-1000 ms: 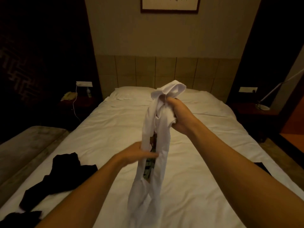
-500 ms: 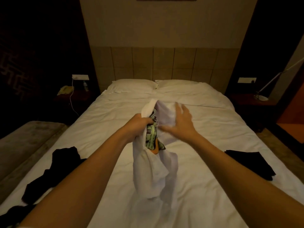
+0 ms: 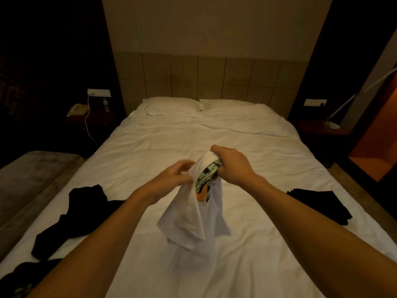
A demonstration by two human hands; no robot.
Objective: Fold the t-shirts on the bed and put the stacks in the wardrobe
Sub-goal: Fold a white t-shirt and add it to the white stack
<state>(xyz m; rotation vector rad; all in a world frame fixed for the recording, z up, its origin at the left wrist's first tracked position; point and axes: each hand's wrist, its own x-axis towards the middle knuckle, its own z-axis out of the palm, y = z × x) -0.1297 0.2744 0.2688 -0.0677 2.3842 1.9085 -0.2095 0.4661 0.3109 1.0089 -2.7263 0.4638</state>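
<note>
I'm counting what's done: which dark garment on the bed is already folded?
The black garment right of the right hand: flat, square-edged. The black one on the left lies crumpled.

1. The white t-shirt (image 3: 191, 214) at centre frame is soft matt cloth with a green, black and orange print.
2. The bed (image 3: 247, 151) sheet is matt white cloth, lightly creased.
3. The black garments (image 3: 81, 214) at lower left are dull dark cloth.
4. The headboard (image 3: 210, 76) at upper centre looks like matt panelled wood.
5. The lamp (image 3: 343, 104) arm at right looks metallic.
</note>
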